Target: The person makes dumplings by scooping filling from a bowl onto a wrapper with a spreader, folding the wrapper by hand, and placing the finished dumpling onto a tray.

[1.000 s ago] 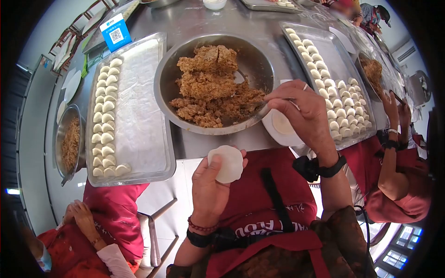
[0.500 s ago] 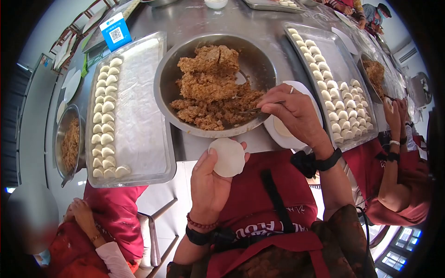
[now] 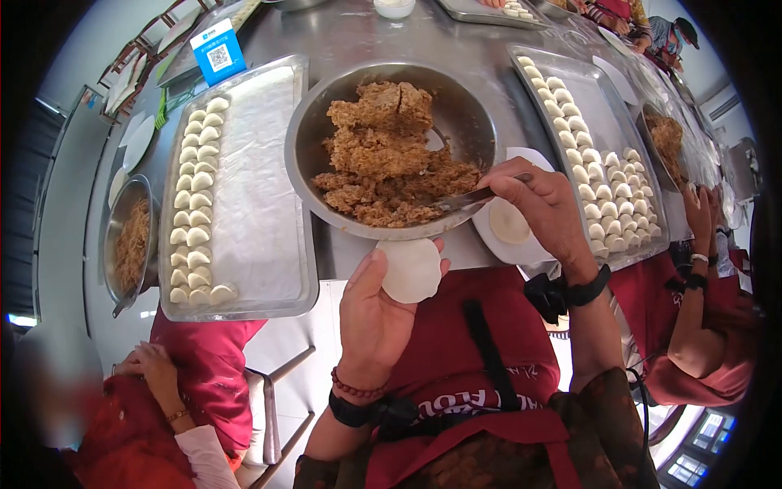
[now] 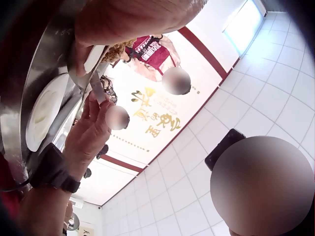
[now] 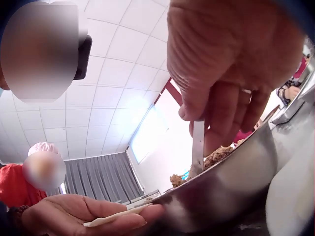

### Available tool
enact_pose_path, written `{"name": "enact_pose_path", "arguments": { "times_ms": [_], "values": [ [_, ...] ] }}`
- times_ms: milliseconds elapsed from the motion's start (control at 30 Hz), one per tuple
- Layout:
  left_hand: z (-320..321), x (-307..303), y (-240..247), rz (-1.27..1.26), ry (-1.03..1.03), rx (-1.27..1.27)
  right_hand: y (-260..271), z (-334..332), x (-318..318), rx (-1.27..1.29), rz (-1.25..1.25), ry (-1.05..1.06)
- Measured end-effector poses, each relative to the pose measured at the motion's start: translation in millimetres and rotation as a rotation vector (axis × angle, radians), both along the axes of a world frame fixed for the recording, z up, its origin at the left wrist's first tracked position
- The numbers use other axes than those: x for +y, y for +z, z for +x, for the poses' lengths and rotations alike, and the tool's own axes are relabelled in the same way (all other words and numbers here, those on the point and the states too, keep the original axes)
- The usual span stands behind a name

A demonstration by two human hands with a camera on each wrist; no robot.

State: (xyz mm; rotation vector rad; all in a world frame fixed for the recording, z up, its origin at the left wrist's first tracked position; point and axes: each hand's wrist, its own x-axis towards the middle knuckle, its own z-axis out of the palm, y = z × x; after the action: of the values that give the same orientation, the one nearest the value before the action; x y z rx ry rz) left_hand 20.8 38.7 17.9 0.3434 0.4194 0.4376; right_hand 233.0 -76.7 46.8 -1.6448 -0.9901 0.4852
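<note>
My left hand (image 3: 376, 314) holds a round white dumpling wrapper (image 3: 411, 273) palm-up, just in front of the big steel bowl (image 3: 475, 122). Its thumb lies at the wrapper's left edge and fingertips show past the right edge. In the right wrist view the wrapper (image 5: 118, 215) is seen thin and edge-on. My right hand (image 3: 542, 204) pinches a flat metal spatula (image 3: 471, 198) over the bowl's right rim. The tip of the spatula is in the brown minced filling (image 3: 375, 151). From the right wrist, the spatula (image 5: 198, 147) slants down behind the bowl's rim.
On the left, a tray (image 3: 261, 187) bears rows of folded dumplings (image 3: 195, 196); another tray (image 3: 588, 90) of dumplings is on the right. A white plate (image 3: 529, 254) with wrappers sits beside the bowl. A smaller bowl of filling (image 3: 132, 236) is far left. Other people sit on both sides.
The right hand's spatula has swung from the bowl's right side to point left into the filling. The left hand has come nearer the bowl, its thumb shifting from the wrapper's face to its edge.
</note>
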Motion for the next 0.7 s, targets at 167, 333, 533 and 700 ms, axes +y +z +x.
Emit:
{"name": "enact_pose_path", "arguments": {
  "times_ms": [167, 333, 533, 700],
  "values": [
    [0.7, -0.6, 3.9, -0.008, 0.001, -0.008, 1.8, -8.7, -5.1, 0.284, 0.010, -0.097],
    [-1.1, -2.2, 5.1, -0.021, 0.008, -0.006, 1.7, -17.8, -6.4, 0.343, 0.032, -0.209],
    [-3.8, -2.1, 2.9, -0.026, 0.008, 0.003, -2.5, -20.8, 0.5, 0.240, 0.092, -0.261],
    [-4.5, -2.3, -1.3, -0.076, 0.005, -0.004, 11.7, -20.4, 5.7, 0.054, 0.112, -0.264]
  ]
}}
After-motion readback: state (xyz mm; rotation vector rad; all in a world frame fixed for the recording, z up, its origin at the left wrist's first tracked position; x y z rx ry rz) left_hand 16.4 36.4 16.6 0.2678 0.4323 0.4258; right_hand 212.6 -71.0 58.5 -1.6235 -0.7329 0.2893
